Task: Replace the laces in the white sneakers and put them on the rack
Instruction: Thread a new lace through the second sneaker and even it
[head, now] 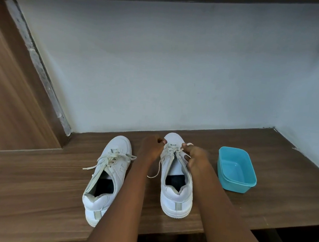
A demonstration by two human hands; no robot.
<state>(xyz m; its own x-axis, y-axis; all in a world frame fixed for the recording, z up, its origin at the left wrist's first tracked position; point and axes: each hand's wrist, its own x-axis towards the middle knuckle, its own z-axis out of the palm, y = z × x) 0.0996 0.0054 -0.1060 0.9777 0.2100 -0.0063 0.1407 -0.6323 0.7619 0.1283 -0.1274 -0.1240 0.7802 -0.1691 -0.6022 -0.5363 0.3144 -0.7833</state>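
Two white sneakers on a wooden shelf (33, 187), both upright on their soles, toes to the wall, heels to the camera.

Right-side sneaker (176, 195): low white upper, thick white sole, grey strip down the heel, dark insole. Off-white lace (171, 151) crossed through the lower eyelets, one loose end trailing off the left side onto the wood.

Left-side sneaker (113, 155): same model, well left of the first, toe angled slightly right. Lacing slack and untied, ends splayed out to both sides.

Left hand (151, 149): curled against the left side of the right-side sneaker's forefoot, holding it at the lowest eyelet row. Lace between those fingers or not: cannot tell.

Right hand (196, 157): on the opposite side, thumb and fingers pinching a loop of the lace just off the eyelets. Hands apart, shoe between them.

Shelf: dark brown wood grain, front edge under the forearms, dark gap below.

Teal tub (246, 182): near the right-side sneaker, not touching it. Rectangular, rounded corners, open top.

Room: pale blue-grey wall (159, 72) behind and at right, meeting in a corner. Lighter wood panel (6, 97) at left, with a rough grey strip along its edge. Wooden edge overhead. White patch at bottom right, too blurred to identify.
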